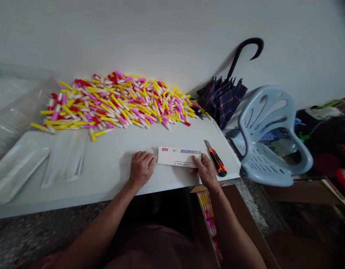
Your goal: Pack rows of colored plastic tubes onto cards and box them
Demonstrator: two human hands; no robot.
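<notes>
My right hand [206,170] grips the right end of a white printed card [172,156], thumb on top and fingers beneath. The card carries a small red logo and blue lettering; whether it is a flat card or a thin box I cannot tell. At its left end, my left hand [142,167] is closed, fingers curled and pressed together just beside the card's edge. What those fingers pinch, if anything, is too small to make out. Just right of my right hand lies an orange and black utility knife [216,159] on the white table [116,149].
A heap of small white, yellow, pink and red plastic tubes [119,101] spreads along the wall. Clear plastic bags [65,158] lie at the left. A folded plaid umbrella [224,99] leans behind a blue-grey chair [270,149]. Below the table's edge, a cardboard box [245,220] holds more coloured tubes.
</notes>
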